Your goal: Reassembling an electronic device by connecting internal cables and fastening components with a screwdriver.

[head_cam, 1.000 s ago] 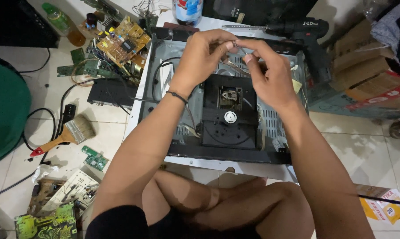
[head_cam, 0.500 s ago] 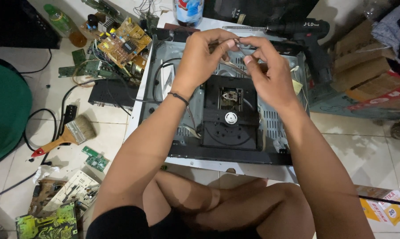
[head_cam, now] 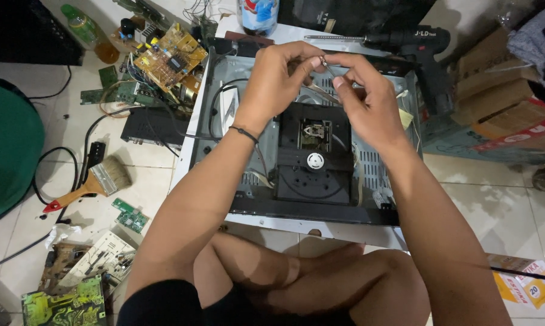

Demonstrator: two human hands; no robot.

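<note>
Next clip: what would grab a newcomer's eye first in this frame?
Centre frame, the left hand and right hand meet over an opened disc player chassis, pinching a small thin metal part between the fingertips. Below them sits the black disc drive with its white hub. To the upper left, a yellow circuit board lies among loose boards and cables on the tiled floor, with a paintbrush lower left.

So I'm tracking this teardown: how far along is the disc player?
Done: the open chassis has no cover, and loose boards lie beside it. In hand: left hand and right hand pinch a small metal part. Left: the black drive sits inside.
</note>
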